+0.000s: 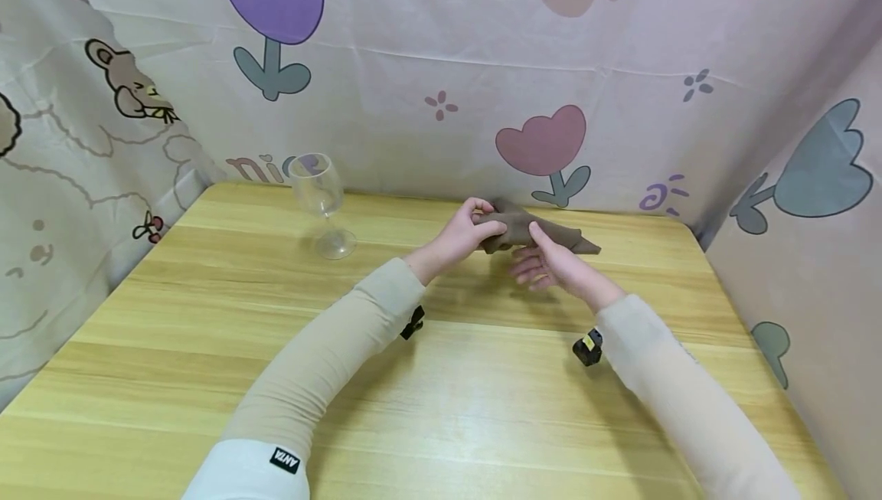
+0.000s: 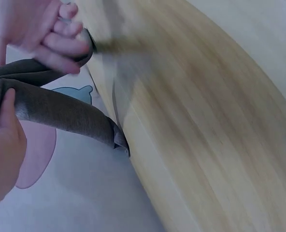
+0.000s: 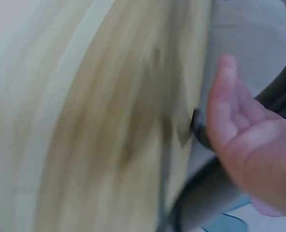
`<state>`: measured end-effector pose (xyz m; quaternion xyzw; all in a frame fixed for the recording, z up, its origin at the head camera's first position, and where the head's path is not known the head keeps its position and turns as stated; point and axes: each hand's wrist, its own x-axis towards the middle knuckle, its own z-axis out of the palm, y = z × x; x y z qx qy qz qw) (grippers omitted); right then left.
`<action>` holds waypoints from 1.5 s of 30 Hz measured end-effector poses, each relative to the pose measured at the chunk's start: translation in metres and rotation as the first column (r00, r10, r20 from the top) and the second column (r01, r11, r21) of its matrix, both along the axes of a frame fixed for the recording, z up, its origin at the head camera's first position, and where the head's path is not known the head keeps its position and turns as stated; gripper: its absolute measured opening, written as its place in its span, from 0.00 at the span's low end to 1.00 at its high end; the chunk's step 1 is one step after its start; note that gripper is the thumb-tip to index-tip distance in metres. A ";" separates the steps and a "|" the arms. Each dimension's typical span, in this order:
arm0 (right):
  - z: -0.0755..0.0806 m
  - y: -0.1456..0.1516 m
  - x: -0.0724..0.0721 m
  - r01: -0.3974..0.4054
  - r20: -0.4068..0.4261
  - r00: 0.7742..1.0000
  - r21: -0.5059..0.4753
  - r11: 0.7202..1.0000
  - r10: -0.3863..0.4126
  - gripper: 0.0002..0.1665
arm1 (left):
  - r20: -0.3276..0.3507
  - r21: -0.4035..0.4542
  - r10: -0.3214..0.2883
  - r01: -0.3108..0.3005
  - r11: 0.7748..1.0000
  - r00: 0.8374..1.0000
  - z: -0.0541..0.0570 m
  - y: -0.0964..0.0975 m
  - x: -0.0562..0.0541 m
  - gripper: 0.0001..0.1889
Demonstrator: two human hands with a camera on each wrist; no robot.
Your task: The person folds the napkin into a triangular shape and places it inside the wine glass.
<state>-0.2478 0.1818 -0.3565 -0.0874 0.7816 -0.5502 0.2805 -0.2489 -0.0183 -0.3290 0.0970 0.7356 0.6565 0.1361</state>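
Observation:
A brown-grey folded cloth [image 1: 561,235] is held above the far part of the table, its pointed end to the right. My left hand [image 1: 460,233] pinches its left end between thumb and fingers. Close by, my right hand [image 1: 556,264] has its thumb against the cloth's near side while its fingers spread loosely below. In the left wrist view the cloth [image 2: 65,113] hangs in two long folds. The right wrist view shows the right hand [image 3: 251,135] with relaxed fingers beside the cloth [image 3: 206,198], partly blurred.
A clear stemmed wine glass [image 1: 320,197] stands upright at the back left of the wooden table [image 1: 455,408]. Printed curtains [image 1: 413,48] hang behind the table and along its sides. Small black wrist devices [image 1: 588,348] are under both forearms.

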 end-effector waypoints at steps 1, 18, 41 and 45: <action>0.000 -0.001 -0.001 0.004 0.052 0.999 -0.095 0.996 0.000 0.54 | 0.018 0.040 -0.001 0.000 0.999 1.000 0.000 0.001 0.000 0.19; 0.024 -0.018 -0.004 0.649 0.551 0.760 -0.663 0.373 -0.344 0.11 | 0.210 0.369 -0.111 0.026 0.929 0.971 0.000 -0.010 -0.001 0.08; 0.010 -0.005 0.001 0.396 0.344 0.918 -0.828 0.398 -0.197 0.11 | 0.266 0.233 -0.278 0.218 0.948 0.923 -0.006 -0.026 -0.013 0.25; 0.012 -0.007 0.002 0.264 0.162 0.962 -0.761 0.593 -0.221 0.09 | 0.254 0.181 -0.257 0.215 0.960 0.932 -0.008 -0.028 -0.016 0.24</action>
